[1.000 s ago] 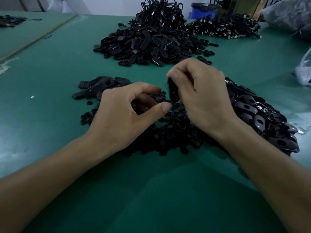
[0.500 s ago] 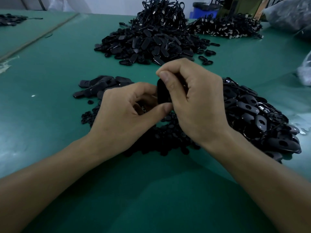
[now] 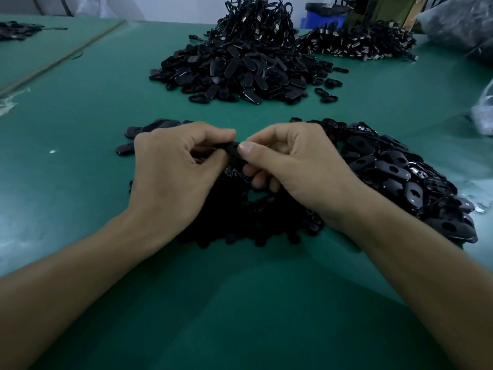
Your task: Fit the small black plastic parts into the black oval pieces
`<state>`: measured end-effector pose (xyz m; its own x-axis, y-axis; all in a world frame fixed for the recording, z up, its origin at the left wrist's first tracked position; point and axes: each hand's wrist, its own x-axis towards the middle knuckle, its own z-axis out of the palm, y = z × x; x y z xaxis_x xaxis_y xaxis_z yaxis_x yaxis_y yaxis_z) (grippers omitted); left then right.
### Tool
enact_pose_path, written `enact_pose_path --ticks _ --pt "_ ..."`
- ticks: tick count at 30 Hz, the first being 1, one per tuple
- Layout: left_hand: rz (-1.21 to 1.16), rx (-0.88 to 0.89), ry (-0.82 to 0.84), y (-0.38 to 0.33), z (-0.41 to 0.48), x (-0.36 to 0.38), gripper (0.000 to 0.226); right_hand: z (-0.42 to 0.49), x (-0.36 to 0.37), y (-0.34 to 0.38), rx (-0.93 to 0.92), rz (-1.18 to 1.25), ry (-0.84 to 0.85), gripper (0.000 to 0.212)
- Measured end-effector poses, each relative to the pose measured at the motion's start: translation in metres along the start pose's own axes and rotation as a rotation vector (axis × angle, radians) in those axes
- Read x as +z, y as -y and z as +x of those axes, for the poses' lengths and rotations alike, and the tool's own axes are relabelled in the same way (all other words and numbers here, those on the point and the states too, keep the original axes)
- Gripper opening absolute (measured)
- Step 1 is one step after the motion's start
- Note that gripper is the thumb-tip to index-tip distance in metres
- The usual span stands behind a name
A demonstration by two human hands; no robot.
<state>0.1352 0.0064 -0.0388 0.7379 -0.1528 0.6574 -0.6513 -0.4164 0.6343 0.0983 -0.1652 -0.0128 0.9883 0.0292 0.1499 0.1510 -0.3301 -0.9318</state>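
Both hands meet over the middle of the green table. My left hand (image 3: 170, 172) and my right hand (image 3: 290, 161) pinch one black oval piece (image 3: 232, 149) between thumbs and forefingers, lying level between them. Whether a small part sits in it is hidden by the fingers. Under the hands lies a heap of small black plastic parts (image 3: 256, 217). A heap of black oval pieces with holes (image 3: 400, 174) spreads to the right of my right hand.
A few black ovals (image 3: 149, 129) lie behind my left hand. A big pile of black ovals (image 3: 240, 73) sits further back, with looped cords (image 3: 256, 20) heaped behind it and another pile (image 3: 357, 41) at the back right. Plastic bags (image 3: 482, 113) at the right edge.
The oval piece stood upright in my right hand; now it lies level, gripped by both hands. My right hand has drawn back to the right, my left thumb closed onto the piece.
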Motion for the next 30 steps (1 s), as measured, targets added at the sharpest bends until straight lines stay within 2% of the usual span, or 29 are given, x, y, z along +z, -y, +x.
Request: enact_pose_path --ticks 3,7,11,14,23,25,27,30 --pt "-0.035 0.008 0.018 0.0 -0.001 0.002 0.033 0.001 -0.002 0.001 -0.008 0.096 -0.043 0.003" --pt "-0.159 -0.004 0.067 0.001 -0.002 0.003 0.029 0.002 -0.005 0.0 -0.065 0.041 -0.094 0.011" --pt "-0.292 -0.086 0.094 0.001 0.002 0.002 0.017 0.003 -0.004 -0.002 -0.11 -0.011 -0.109 0.017" --pt "-0.374 -0.174 0.125 0.003 0.004 0.002 0.014 0.004 -0.003 -0.004 -0.115 -0.013 -0.102 0.018" --pt "-0.476 -0.273 0.151 0.004 0.006 0.001 0.01 0.004 -0.002 -0.006 -0.096 -0.003 -0.119 0.013" --pt "-0.492 -0.283 0.14 0.004 0.006 0.001 0.01 0.003 -0.003 -0.008 -0.089 -0.154 -0.158 0.006" --pt "-0.503 -0.297 0.113 0.005 0.007 0.001 0.011 0.001 -0.004 -0.01 -0.113 -0.438 -0.163 0.018" --pt "-0.498 -0.314 0.084 0.007 0.007 0.001 0.014 -0.002 -0.004 -0.01 -0.124 -0.819 -0.028 0.035"
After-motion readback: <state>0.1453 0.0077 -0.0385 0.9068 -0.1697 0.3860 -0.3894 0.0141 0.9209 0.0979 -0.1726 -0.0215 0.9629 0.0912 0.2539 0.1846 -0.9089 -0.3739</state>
